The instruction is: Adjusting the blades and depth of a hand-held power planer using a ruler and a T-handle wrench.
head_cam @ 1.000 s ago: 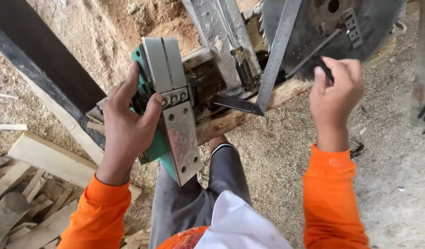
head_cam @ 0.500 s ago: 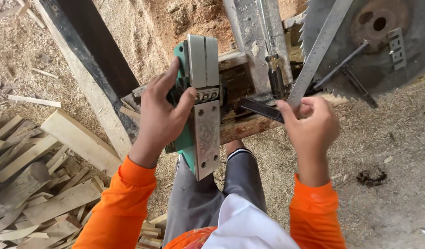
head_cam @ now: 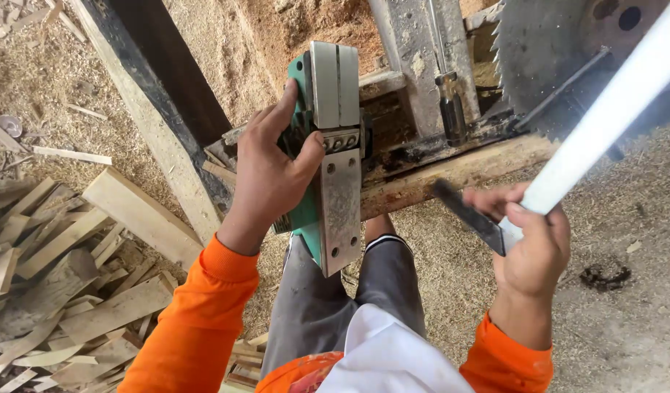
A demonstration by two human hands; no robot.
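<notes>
The left hand [head_cam: 266, 171] clamps the green electric planer [head_cam: 328, 153] sole-up against the wooden beam [head_cam: 451, 171] — braced so its blade drum faces him — while the right hand [head_cam: 531, 244] grips a dark flat blade [head_cam: 469, 216] and white strip [head_cam: 604, 120].

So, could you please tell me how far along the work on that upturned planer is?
Done: the green electric planer is turned sole-up and steadied by the left hand. In hand: the right hand holds a white-handled tool with a dark flat blade, apart from the planer. Left: the tool has not reached the sole, whose screws look still in place.
</notes>
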